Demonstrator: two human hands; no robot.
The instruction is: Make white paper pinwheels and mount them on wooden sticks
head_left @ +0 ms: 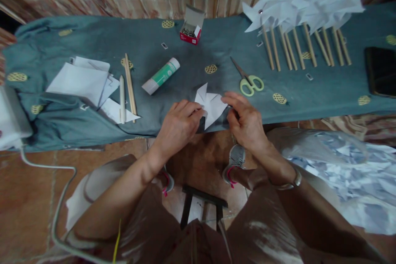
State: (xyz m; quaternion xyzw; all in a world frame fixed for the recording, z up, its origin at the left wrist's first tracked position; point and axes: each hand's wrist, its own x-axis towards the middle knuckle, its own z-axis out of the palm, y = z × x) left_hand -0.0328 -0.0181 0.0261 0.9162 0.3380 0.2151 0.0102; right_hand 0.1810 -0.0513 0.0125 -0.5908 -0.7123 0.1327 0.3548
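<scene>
A white paper pinwheel (pixel 213 108) lies at the front edge of the cloth-covered table, between my hands. The fingers and thumb of my left hand (pixel 181 123) pinch its left side. My right hand (pixel 246 120) is at its right blade, the index fingertip touching the paper and the thumb bent below; whether it grips the paper is unclear. A glue stick (pixel 162 75) lies behind my left hand. Green-handled scissors (pixel 248 80) rest behind my right hand. An open red box (pixel 191 33) of small metal pieces stands farther back.
Finished pinwheels (pixel 293 10) with wooden sticks lie at the back right, near a black phone (pixel 382 70). Paper sheets (pixel 80 80) and loose sticks (pixel 129 86) are at the left, beside a white device (pixel 12 117) with a cable. A bag of paper (pixel 349 173) sits at the lower right.
</scene>
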